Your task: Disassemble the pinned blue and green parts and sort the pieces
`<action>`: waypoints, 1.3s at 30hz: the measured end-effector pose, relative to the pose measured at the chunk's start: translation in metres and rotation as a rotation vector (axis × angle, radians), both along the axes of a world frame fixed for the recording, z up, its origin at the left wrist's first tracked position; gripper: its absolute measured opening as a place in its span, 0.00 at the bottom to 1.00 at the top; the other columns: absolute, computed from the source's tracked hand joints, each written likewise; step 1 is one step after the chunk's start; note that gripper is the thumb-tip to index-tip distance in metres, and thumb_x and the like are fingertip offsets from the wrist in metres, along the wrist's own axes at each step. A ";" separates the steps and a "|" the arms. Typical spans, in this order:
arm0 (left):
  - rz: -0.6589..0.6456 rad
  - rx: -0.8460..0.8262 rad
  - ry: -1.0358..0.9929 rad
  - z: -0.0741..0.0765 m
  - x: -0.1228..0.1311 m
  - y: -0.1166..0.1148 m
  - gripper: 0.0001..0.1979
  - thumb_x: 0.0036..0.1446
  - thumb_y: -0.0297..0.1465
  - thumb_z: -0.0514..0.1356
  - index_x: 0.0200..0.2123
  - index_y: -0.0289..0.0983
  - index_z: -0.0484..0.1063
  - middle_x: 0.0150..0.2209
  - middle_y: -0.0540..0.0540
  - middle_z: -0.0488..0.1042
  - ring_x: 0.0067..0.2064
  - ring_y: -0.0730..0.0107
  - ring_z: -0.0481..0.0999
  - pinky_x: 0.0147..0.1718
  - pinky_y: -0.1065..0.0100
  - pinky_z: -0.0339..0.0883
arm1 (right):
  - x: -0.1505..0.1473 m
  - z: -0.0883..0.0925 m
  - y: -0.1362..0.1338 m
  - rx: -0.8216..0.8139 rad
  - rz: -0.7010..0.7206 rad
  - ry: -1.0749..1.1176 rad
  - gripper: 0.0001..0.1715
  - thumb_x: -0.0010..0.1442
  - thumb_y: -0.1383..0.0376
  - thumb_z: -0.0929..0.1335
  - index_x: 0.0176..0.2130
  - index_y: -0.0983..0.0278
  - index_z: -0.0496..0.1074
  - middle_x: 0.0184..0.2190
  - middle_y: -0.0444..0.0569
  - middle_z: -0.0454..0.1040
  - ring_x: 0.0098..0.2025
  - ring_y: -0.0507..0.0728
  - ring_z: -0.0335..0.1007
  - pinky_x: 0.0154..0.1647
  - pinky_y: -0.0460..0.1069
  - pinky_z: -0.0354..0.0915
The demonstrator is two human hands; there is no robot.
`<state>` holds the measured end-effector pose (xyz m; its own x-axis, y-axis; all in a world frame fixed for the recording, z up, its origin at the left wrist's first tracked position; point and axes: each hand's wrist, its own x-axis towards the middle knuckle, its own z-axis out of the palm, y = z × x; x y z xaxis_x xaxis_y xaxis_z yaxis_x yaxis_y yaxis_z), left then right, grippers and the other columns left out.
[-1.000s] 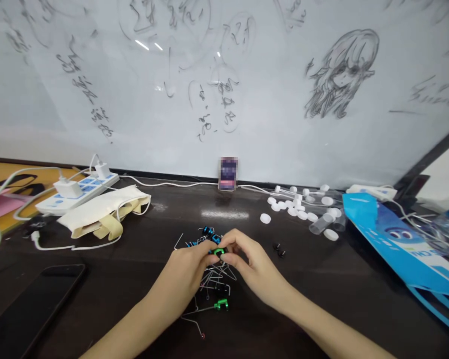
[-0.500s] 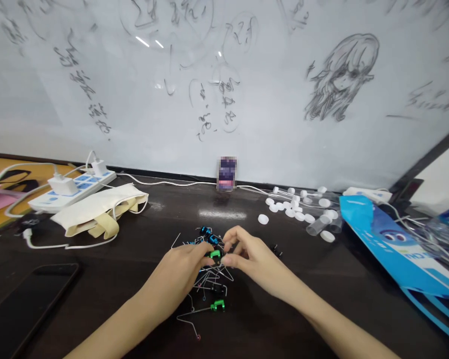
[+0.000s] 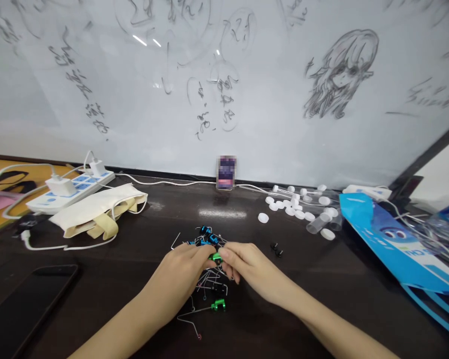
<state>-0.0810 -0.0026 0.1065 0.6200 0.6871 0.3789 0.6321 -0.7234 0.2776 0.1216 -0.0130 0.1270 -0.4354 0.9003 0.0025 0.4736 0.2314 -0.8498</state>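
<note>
The dark, glossy surface (image 3: 303, 309) carries a black phone (image 3: 30, 306) at the near left, with a power strip (image 3: 54, 201) and cream bag (image 3: 93, 205) beyond it. Green, blue and black parts (image 3: 219, 304) and bent wires (image 3: 194, 312) lie mid-surface. Rightward are small black pieces (image 3: 279, 253), white caps (image 3: 263, 218), clear tubes (image 3: 316, 226) and a blue bag (image 3: 381, 249).

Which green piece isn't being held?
The green piece lying nearer the person, with a bent wire stretching left from it. The other green piece is pinched in the left hand, with the right hand close against it.

Green piece (image 3: 216, 258) between left fingers (image 3: 203, 253)
</note>
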 end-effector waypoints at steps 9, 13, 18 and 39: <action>0.003 0.004 0.010 0.002 0.000 0.001 0.08 0.64 0.27 0.51 0.44 0.39 0.66 0.34 0.50 0.76 0.30 0.64 0.72 0.32 0.65 0.62 | -0.001 0.003 -0.001 0.038 -0.021 0.010 0.25 0.67 0.52 0.55 0.29 0.63 0.67 0.26 0.44 0.68 0.29 0.52 0.64 0.32 0.47 0.59; 0.023 -0.019 -0.001 0.003 0.000 0.001 0.08 0.64 0.26 0.51 0.43 0.39 0.66 0.33 0.50 0.76 0.32 0.64 0.73 0.32 0.66 0.62 | 0.000 0.007 -0.002 0.099 -0.091 0.025 0.20 0.57 0.53 0.69 0.45 0.59 0.64 0.35 0.43 0.66 0.32 0.52 0.62 0.32 0.46 0.60; 0.003 -0.018 -0.011 0.004 0.002 -0.001 0.08 0.64 0.26 0.50 0.43 0.39 0.67 0.33 0.50 0.77 0.31 0.66 0.73 0.32 0.66 0.62 | 0.002 0.009 0.000 0.100 -0.085 -0.009 0.21 0.65 0.50 0.59 0.35 0.62 0.68 0.30 0.45 0.69 0.30 0.52 0.62 0.33 0.48 0.59; 0.080 -0.178 -0.064 0.016 0.003 -0.002 0.09 0.64 0.29 0.50 0.42 0.40 0.69 0.30 0.51 0.75 0.31 0.66 0.73 0.30 0.69 0.61 | 0.004 0.009 0.002 0.114 -0.112 -0.025 0.15 0.61 0.52 0.64 0.36 0.61 0.67 0.28 0.42 0.66 0.29 0.51 0.61 0.30 0.46 0.57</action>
<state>-0.0781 -0.0042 0.1224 0.5389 0.7931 0.2839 0.6626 -0.6072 0.4385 0.1259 -0.0106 0.1359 -0.3338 0.9375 0.0982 0.5225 0.2707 -0.8085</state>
